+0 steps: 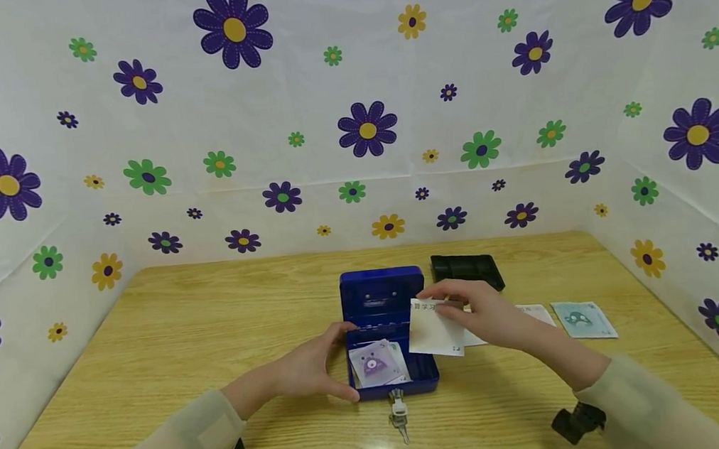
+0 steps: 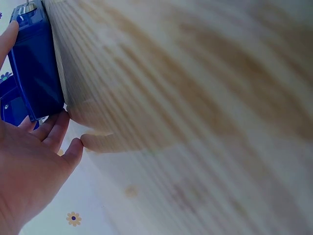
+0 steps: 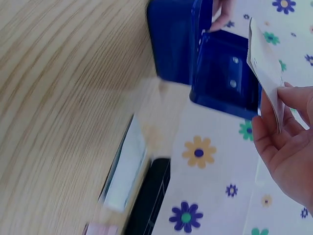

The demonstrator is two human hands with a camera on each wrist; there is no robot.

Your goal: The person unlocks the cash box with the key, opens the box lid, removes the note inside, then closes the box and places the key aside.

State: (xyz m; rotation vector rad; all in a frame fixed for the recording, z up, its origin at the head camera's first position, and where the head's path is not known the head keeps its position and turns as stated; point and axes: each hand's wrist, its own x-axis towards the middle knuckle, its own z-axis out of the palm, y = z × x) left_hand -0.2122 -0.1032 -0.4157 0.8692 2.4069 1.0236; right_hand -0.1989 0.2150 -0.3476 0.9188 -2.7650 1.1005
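Observation:
A small blue metal cash box (image 1: pixel 395 390) stands on the table with its lid raised. My left hand (image 1: pixel 304 368) holds its left side, thumb at the front corner and fingers toward the back. Inside, at the left, lie paper cards (image 1: pixel 375 366), the top one with a purple one-eyed cartoon figure. Over the box's right part my right hand (image 1: pixel 486 317) pinches a whitish square card (image 1: pixel 436 328) with printed characters, tilted and clear of the box floor. Edge-on in the right wrist view, the card (image 3: pixel 266 73) is thin and slightly bent.
Keys (image 1: pixel 400 420) hang from the lock at the box's front. A black tray (image 1: pixel 466 268) lies behind at the right. Right of the box are a teal cartoon card (image 1: pixel 582 319) and another pale card (image 1: pixel 537 314), partly hidden by my right hand. A flower-patterned cloth surrounds the table.

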